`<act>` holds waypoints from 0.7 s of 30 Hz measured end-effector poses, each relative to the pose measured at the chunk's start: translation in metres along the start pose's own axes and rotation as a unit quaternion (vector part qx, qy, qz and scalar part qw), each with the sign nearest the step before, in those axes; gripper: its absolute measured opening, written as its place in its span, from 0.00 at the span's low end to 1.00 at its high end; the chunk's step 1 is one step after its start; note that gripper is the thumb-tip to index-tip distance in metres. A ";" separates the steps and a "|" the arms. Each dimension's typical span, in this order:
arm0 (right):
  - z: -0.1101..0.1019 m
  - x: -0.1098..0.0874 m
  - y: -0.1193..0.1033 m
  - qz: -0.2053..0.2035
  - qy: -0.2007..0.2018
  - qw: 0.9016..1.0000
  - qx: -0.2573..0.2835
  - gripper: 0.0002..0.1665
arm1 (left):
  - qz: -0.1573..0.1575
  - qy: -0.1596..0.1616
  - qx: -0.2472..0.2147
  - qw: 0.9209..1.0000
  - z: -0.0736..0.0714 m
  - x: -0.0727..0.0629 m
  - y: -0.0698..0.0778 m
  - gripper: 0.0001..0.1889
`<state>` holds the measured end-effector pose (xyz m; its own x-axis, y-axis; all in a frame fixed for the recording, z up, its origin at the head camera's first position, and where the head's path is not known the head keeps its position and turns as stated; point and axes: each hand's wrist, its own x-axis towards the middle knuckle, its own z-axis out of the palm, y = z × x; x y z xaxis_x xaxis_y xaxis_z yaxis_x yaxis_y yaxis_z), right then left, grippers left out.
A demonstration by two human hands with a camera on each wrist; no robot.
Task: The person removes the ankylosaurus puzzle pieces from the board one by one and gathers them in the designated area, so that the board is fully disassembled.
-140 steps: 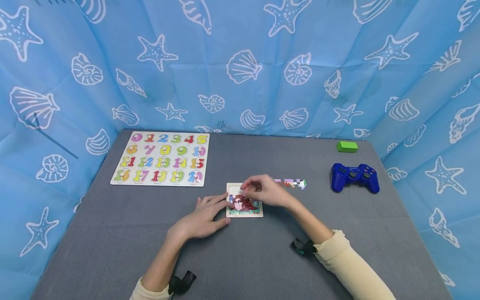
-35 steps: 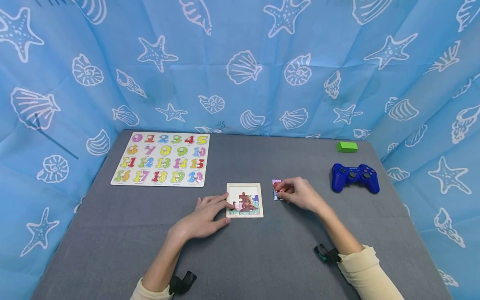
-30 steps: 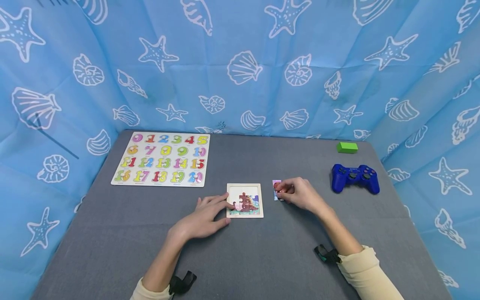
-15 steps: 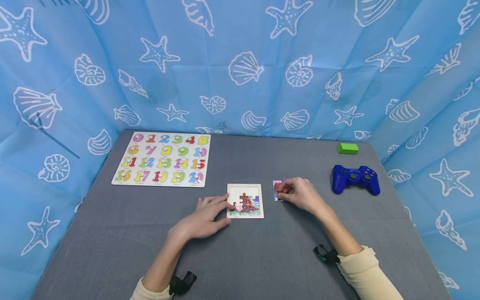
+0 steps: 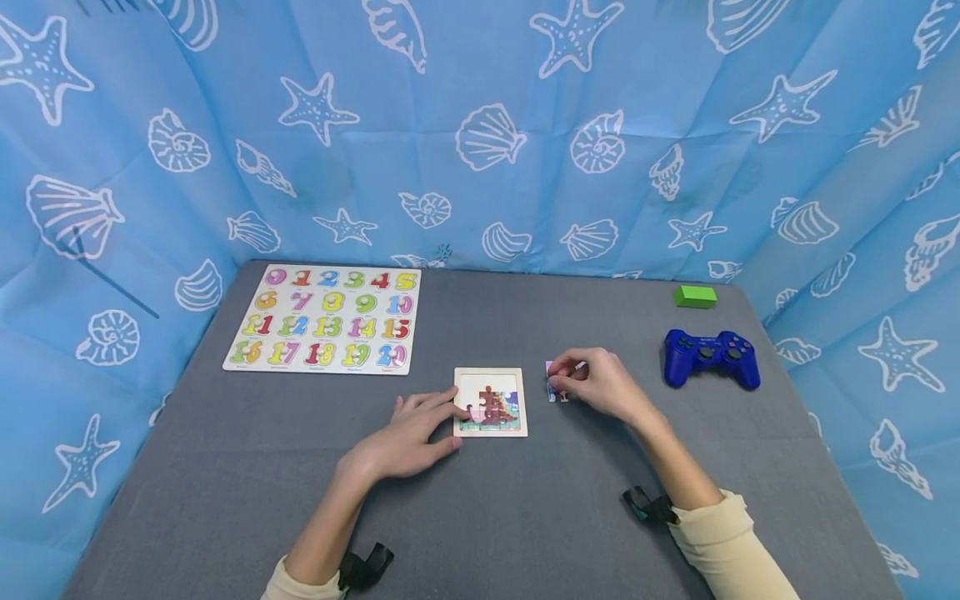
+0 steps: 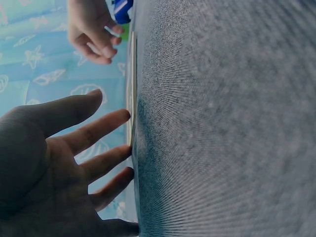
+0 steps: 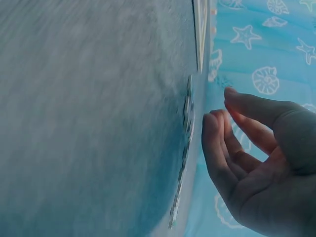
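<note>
In the head view my left hand [image 5: 405, 435] rests at the left edge of a small square wooden jigsaw tray [image 5: 522, 421], with fingertips on its rim. Its fingers are spread, as the left wrist view shows. Brown, pink and teal jigsaw pieces [image 5: 495, 408] fill the lower and right part of the tray; bare board shows at upper left. To the right of the tray, my right hand [image 5: 603, 385] is over a cluster of loose jigsaw pieces [image 5: 551, 393], partly covering them. In the right wrist view a gap shows between its thumb and bent fingers, above the pieces [image 7: 187, 116].
A white number puzzle board [image 5: 412, 321] lies at the back left. On the right are a blue game controller [image 5: 711, 357] and, behind it, a green block [image 5: 695, 297]. A blue shell-print curtain [image 5: 525, 200] encloses the back and sides of the grey table [image 5: 480, 517].
Since the oldest frame, my right hand has moved from the tray to the loose pieces, and fewer pieces sit in the tray. Just now it rises slightly. My left hand stays put.
</note>
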<state>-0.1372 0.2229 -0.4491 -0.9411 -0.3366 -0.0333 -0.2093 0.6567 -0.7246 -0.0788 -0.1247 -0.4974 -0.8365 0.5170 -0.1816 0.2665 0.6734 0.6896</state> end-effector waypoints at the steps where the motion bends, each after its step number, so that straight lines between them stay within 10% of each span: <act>1: 0.001 0.001 -0.002 -0.001 -0.004 1.000 0.010 0.05 | 0.000 0.000 0.000 1.000 0.000 0.000 0.000 0.21; 21: 0.047 0.026 -0.042 -0.048 -0.131 0.987 0.081 0.11 | 0.032 0.009 -0.016 0.999 -0.003 -0.002 0.003 0.19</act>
<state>-0.1403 0.1546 -0.4522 -0.8137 -0.5686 -0.1209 -0.2286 0.5043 -0.8327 -0.0779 -0.1256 -0.4932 -0.8272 0.5482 -0.1238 0.3044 0.6222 0.7213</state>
